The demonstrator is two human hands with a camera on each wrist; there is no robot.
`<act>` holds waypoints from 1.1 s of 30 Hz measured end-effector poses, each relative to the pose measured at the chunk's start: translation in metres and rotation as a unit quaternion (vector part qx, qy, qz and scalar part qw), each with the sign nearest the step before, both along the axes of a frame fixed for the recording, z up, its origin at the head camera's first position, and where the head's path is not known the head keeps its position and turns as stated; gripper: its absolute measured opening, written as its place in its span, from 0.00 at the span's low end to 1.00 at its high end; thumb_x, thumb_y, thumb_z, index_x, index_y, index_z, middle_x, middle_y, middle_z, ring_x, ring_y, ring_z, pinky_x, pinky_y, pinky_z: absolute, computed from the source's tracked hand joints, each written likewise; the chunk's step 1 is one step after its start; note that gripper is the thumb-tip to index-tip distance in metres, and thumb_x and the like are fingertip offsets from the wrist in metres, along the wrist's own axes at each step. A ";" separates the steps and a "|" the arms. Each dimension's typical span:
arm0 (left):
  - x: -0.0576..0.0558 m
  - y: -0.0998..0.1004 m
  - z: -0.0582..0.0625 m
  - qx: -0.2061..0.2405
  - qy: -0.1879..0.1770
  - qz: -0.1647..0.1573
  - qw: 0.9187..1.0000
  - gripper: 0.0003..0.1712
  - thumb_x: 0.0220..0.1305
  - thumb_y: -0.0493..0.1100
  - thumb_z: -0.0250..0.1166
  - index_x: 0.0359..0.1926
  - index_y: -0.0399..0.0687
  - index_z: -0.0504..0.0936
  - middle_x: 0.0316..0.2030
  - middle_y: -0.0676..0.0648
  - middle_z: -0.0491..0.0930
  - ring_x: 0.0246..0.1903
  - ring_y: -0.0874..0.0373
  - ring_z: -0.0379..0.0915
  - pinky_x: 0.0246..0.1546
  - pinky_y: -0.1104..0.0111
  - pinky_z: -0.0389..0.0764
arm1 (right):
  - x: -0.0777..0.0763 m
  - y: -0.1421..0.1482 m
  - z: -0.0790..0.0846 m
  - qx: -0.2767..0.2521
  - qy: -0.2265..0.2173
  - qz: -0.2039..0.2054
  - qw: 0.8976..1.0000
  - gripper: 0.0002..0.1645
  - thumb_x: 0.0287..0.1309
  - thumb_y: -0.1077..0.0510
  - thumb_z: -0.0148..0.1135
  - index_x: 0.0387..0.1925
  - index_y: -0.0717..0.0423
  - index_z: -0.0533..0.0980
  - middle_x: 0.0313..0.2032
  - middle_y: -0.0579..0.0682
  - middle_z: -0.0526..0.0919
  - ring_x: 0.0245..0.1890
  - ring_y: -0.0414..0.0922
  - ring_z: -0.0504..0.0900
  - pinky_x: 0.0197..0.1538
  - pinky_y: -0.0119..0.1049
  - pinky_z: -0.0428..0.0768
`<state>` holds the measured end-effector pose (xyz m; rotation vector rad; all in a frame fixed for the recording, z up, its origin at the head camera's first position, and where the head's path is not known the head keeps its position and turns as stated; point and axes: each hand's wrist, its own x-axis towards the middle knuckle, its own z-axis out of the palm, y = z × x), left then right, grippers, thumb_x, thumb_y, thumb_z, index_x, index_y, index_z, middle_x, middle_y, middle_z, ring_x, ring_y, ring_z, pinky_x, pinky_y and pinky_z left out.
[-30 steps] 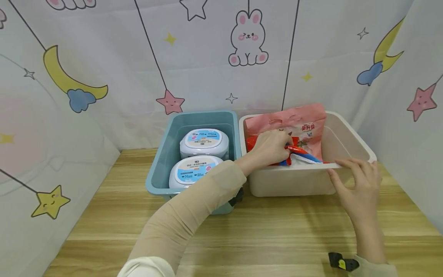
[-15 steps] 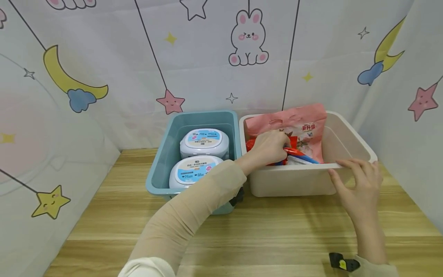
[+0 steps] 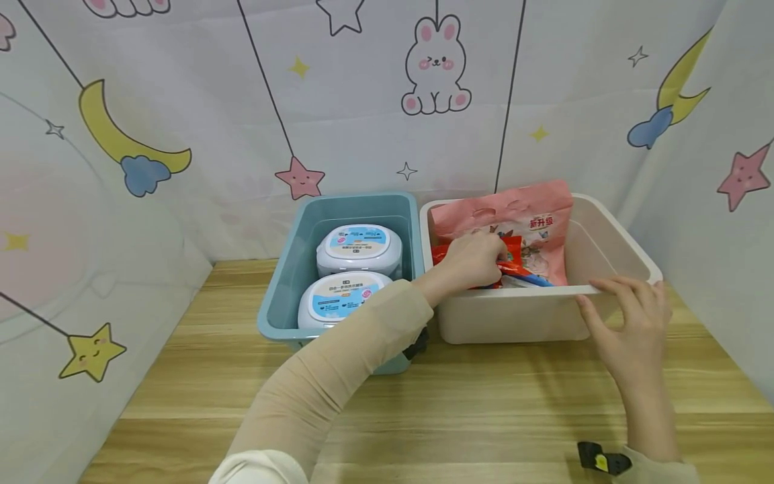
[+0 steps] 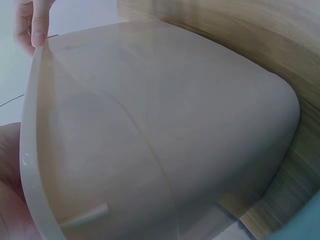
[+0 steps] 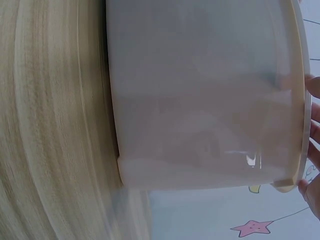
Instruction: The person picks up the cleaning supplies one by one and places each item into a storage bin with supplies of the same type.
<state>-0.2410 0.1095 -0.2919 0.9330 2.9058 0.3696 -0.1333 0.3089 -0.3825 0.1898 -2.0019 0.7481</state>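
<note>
A pale off-white bin [image 3: 514, 319] stands at the right of the table. My left hand [image 3: 468, 261] reaches over its front rim and holds a red and blue plastic packet [image 3: 521, 271]; the fingertips are hidden inside. Behind that packet, a pink printed bag [image 3: 544, 212] stands against the bin's back wall. At the front right corner, my right hand [image 3: 631, 329] holds the rim, thumb outside and fingers over the top. In the right wrist view, the right hand's fingers [image 5: 314, 132] show along the rim.
A blue-green bin [image 3: 284, 269] stands close beside the off-white one, with two white lidded boxes [image 3: 359, 245] inside. Both bins are on a wood-grain table [image 3: 459, 417]. A printed white curtain [image 3: 357, 121] hangs behind.
The red and blue packet has sunk lower and shifted slightly left in the off-white bin, under my left hand. My right hand stays at the rim.
</note>
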 end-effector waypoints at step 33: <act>0.000 0.000 0.001 0.014 -0.010 -0.004 1.000 0.11 0.63 0.50 0.63 0.43 0.55 0.84 0.35 0.57 0.82 0.36 0.63 0.71 0.27 0.76 0.72 | -0.001 0.001 0.000 -0.002 -0.006 0.006 1.000 0.41 0.59 0.31 0.56 0.41 0.70 0.79 0.42 0.69 0.77 0.50 0.67 0.67 0.74 0.59 0.44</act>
